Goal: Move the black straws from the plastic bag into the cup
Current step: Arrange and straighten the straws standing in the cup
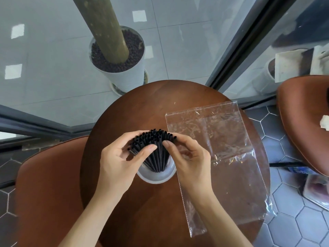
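Observation:
A bundle of several black straws [156, 150] stands upright in a white cup [156, 176] on the round wooden table [142, 107], fanned out at the top. My left hand [117, 163] curls round the bundle's left side, thumb across the front. My right hand [188, 157] holds the right side, thumb and fingers pinching the straw tops. The clear plastic bag [222, 148] lies flat on the table to the right of the cup, with no straws in it; my right wrist lies over its left edge.
Brown leather chairs stand at the left [49, 193] and the far right [302, 113]. Behind a glass wall, a white planter [124, 75] with a thick trunk stands beyond the table. The bag overhangs the table's right edge.

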